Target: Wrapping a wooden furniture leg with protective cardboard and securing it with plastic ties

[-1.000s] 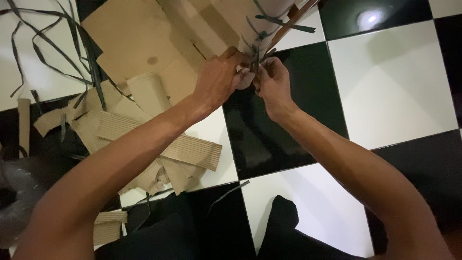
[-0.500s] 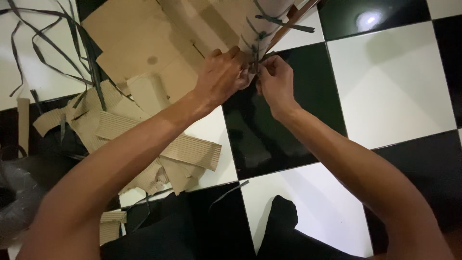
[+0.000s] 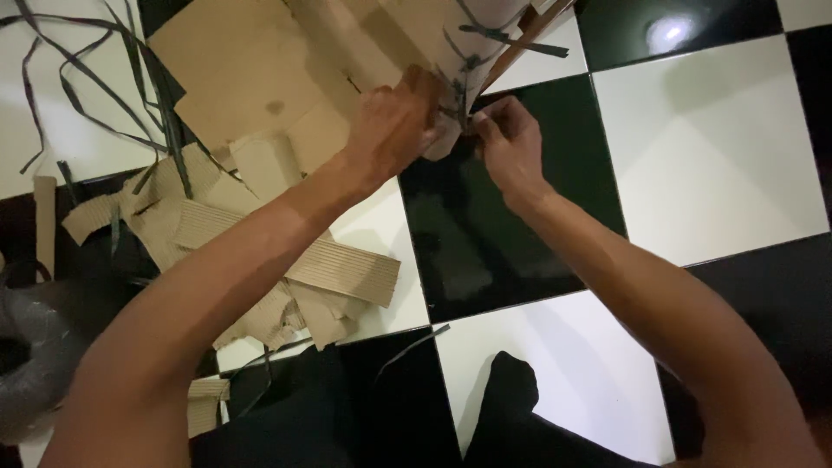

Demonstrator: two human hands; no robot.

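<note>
The floor (image 3: 719, 147) is a checkerboard of glossy black and white tiles, with a lamp's glare on one black tile at the top right. Left of the hands lies a heap of torn cardboard scraps (image 3: 260, 251), some showing their corrugated ribs, and a large flat cardboard sheet (image 3: 243, 78) sits above them. Dark thin strips (image 3: 95, 78) trail loosely over the white tile at the top left and across the scraps. A crumpled grey plastic bag (image 3: 26, 355) shows at the left edge, and a dark sock-clad foot (image 3: 511, 390) pokes in at the bottom.

Both hands meet at the top centre over a black tile, at the lower corner of a cardboard piece (image 3: 416, 35) wrapped by a dark strap (image 3: 472, 61). The left hand (image 3: 394, 126) is curled tight on that corner, its fingers closed round the cardboard edge. The right hand (image 3: 507, 143) is just beside it, its fingers (image 3: 484, 121) pinched narrow at the strap where it crosses the corner; whether they actually grip the strap cannot be told.
</note>
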